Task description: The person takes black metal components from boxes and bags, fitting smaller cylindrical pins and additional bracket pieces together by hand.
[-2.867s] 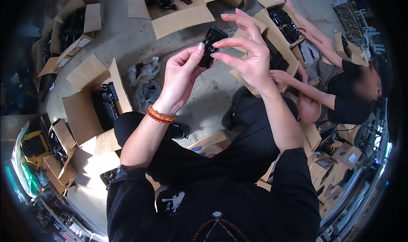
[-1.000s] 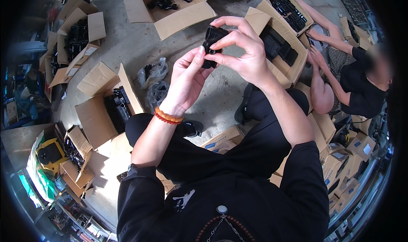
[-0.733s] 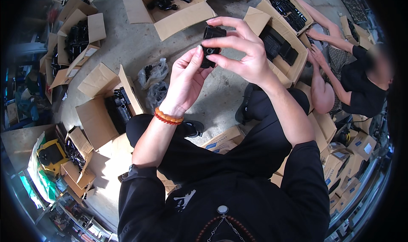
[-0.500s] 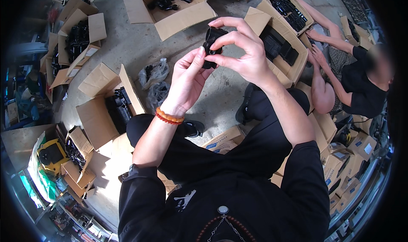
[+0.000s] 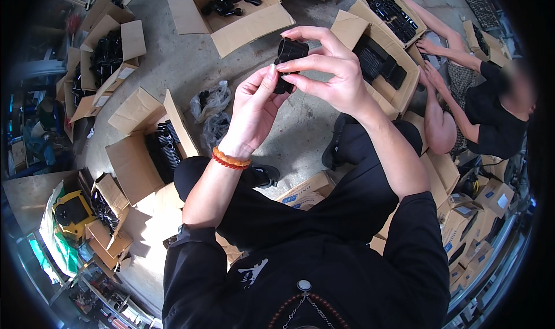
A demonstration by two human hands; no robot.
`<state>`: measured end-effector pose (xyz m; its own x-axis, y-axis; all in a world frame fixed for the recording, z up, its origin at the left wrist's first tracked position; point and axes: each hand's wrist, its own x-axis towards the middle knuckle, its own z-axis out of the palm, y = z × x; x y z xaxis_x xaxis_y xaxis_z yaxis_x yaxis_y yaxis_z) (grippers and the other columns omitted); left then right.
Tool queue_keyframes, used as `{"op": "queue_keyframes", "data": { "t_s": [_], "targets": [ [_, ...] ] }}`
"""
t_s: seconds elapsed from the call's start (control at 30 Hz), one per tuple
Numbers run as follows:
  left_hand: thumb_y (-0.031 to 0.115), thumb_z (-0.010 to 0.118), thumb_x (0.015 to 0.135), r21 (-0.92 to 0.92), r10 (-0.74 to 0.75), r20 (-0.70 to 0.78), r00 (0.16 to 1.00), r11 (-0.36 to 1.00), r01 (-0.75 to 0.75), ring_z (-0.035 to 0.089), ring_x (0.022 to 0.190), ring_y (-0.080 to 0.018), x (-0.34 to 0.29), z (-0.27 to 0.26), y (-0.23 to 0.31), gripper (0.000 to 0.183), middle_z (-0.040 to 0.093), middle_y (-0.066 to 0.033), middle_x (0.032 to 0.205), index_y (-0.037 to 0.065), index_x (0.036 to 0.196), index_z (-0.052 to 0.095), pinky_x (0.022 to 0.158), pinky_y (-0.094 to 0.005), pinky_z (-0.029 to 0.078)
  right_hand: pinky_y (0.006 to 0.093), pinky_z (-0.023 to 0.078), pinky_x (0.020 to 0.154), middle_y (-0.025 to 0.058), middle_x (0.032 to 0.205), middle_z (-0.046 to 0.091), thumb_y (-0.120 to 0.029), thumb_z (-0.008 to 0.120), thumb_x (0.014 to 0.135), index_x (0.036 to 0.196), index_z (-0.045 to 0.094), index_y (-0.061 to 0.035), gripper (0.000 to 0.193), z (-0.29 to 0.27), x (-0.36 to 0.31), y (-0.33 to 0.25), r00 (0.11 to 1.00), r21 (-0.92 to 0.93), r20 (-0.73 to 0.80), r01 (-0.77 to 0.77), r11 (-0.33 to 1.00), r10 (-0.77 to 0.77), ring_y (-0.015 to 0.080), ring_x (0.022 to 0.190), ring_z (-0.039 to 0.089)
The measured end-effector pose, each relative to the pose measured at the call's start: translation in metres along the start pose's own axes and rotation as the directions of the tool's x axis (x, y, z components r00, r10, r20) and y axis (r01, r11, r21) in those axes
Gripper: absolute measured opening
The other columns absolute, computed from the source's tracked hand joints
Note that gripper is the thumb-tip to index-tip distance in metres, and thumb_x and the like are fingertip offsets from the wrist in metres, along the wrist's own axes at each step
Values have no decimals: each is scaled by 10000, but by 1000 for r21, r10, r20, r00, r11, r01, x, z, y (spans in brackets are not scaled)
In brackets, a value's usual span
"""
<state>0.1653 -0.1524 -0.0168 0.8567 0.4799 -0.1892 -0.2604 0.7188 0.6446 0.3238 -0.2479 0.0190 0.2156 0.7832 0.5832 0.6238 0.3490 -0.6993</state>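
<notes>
Between my two hands, raised above my crossed legs, is a small black plastic part (image 5: 292, 50) with a round, cup-like upper end. My left hand (image 5: 258, 98) grips its lower end, thumb pressed against the near side. The fingers of my right hand (image 5: 332, 69) curl around it from the right, the index finger at its top rim and the thumb lower down. Its lower portion is mostly hidden behind my fingers. Straight beyond my hands stands an open cardboard box (image 5: 248, 31) with loose black parts (image 5: 234, 2) inside.
To the right, an open carton (image 5: 399, 101) holds black parts; another person (image 5: 491, 109) sits beyond it, hands near the boxes. On the left stand a carton with stacked parts (image 5: 165, 147), clear plastic bags (image 5: 211, 101) and a yellow device (image 5: 70, 213). Closed cartons (image 5: 494, 199) are piled lower right.
My right fingers have shifted on the black part, and the middle finger now lies lower across it. More of the part's round upper end shows. My left hand has barely moved.
</notes>
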Motion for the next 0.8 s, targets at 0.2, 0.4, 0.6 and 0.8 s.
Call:
{"op": "queue_keyframes", "data": {
  "t_s": [0.2,0.4,0.6,0.8],
  "targets": [
    [224,589,991,6,-18,-16,1000,1000,18,650,957,-107,-1,4,0,270,679,-60,1078,26,1168,641,877,-272,546,350,521,932,131,1242,580,-35,813,709,965,748,-63,266,-2,1,-1,1000,-36,1,7,999,-7,245,1155,593],
    [229,584,994,27,6,-27,1000,1000,-6,654,953,-113,1,-1,-1,276,679,-68,1088,25,1171,639,877,-277,549,349,517,938,125,1245,577,-47,813,717,973,735,-64,268,-1,-1,4,1000,-36,3,22,999,-22,237,1147,593],
    [232,583,994,17,-3,-23,1000,1000,3,654,953,-113,0,1,0,278,683,-63,1068,25,1171,640,878,-277,548,357,512,946,127,1231,586,-42,816,712,915,722,-48,224,-2,2,-1,999,-66,2,32,997,-32,249,1146,593],
    [238,579,997,28,1,3,1000,1000,-1,654,956,-113,0,-1,-1,283,683,-63,1071,24,1170,641,889,-283,544,342,519,927,125,1245,577,-45,799,730,945,735,-59,224,-4,0,6,998,-79,9,59,995,-58,251,1153,588]
  ]
}}
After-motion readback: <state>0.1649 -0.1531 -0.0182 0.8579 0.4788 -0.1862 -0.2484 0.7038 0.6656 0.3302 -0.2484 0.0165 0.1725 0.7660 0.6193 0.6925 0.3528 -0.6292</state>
